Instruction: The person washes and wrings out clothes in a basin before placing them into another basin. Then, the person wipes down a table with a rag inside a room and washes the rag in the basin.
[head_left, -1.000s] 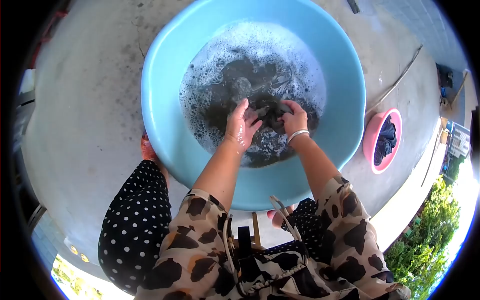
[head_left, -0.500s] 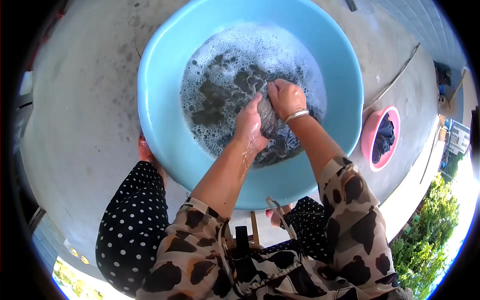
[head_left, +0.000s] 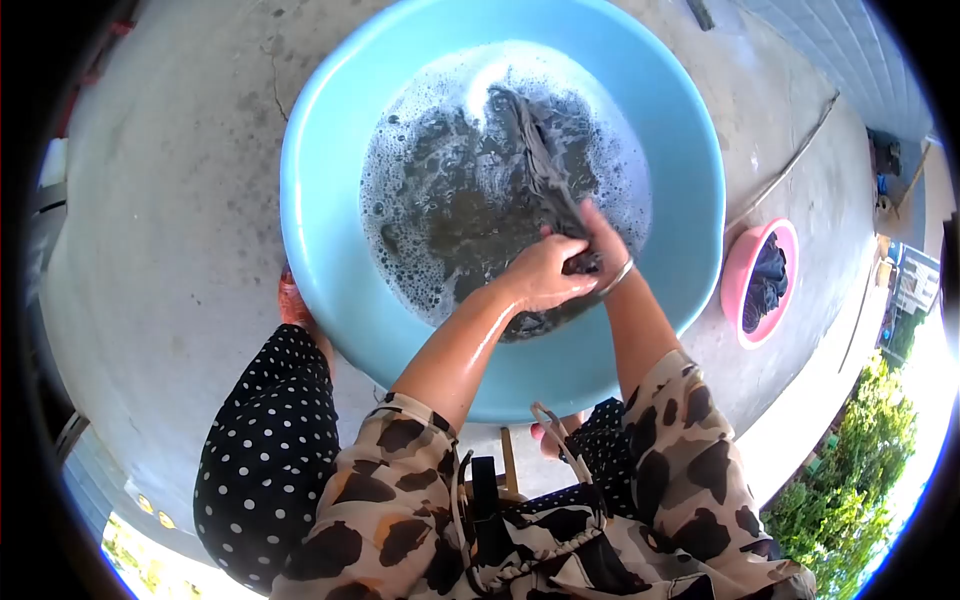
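A large light-blue basin (head_left: 330, 230) holds murky, sudsy water (head_left: 440, 240). Out of the water rises a soaked, dark grey cloth (head_left: 540, 165), stretched as a twisted strip toward the far suds. Its near end is bunched between my two hands, over the right part of the basin. My left hand (head_left: 548, 272) is closed around the bunched end from the left. Against the same bundle from the right, my right hand (head_left: 603, 245) is wrapped, a silver bangle on its wrist. Part of the cloth is hidden by my fingers, and its lower portion lies in the water.
A pink basin (head_left: 738, 280) with dark wet clothes (head_left: 768, 280) stands on the concrete floor to the right. Behind it a thin stick (head_left: 790, 165) lies on the floor. My polka-dot trouser legs (head_left: 265, 450) flank the blue basin, and green bushes (head_left: 850, 470) grow at lower right.
Both hands have moved down and to the right, toward me. The cloth, earlier mostly bunched between the hands in the water, now stretches out as a long strip above the suds.
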